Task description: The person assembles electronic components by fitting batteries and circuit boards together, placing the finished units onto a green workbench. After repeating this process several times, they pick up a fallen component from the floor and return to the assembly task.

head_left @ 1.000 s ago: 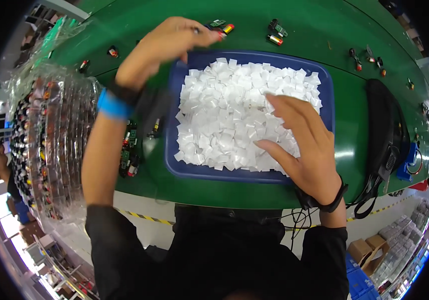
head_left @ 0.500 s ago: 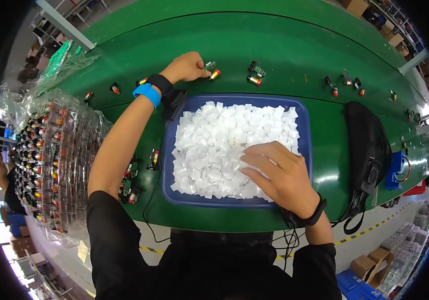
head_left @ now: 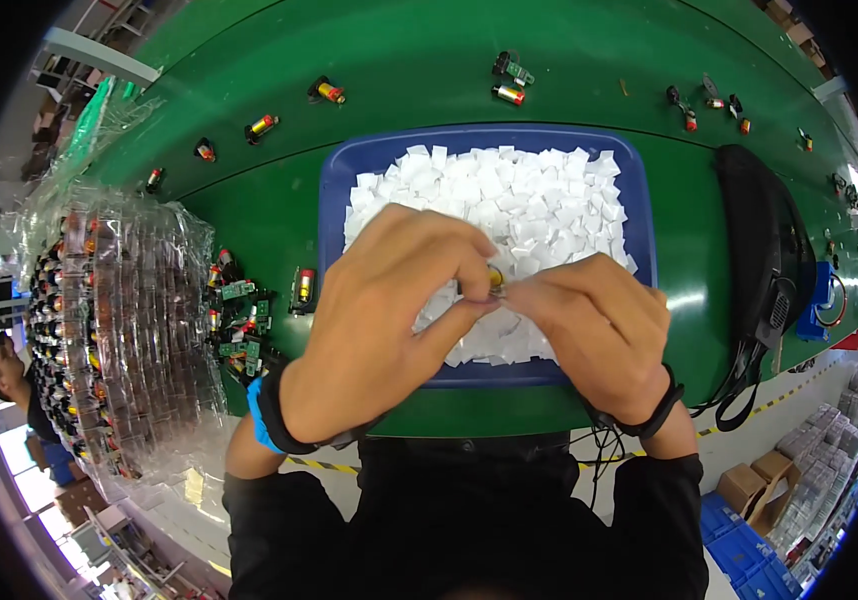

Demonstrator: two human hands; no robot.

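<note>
My left hand (head_left: 399,300) pinches a small motor (head_left: 494,277) over the tray, thumb and forefinger around it; only a yellowish end shows. My right hand (head_left: 599,325) meets it there, thumb and fingertips pressed together against the motor's near side. Whatever lies between the right fingertips is too small to make out. Beneath both hands is a blue tray (head_left: 489,137) heaped with small white square pieces (head_left: 559,210).
Left of the tray lie one motor (head_left: 303,287) and a cluster of motors with green circuit boards (head_left: 241,320). A tall stack of clear plastic trays (head_left: 119,320) stands farther left. More motors (head_left: 509,94) dot the far bench. At right lies a black bag (head_left: 757,270).
My left hand has come back from the far bench with a motor that lay there. My right hand has lifted from the white pieces to meet it. The view has shifted slightly.
</note>
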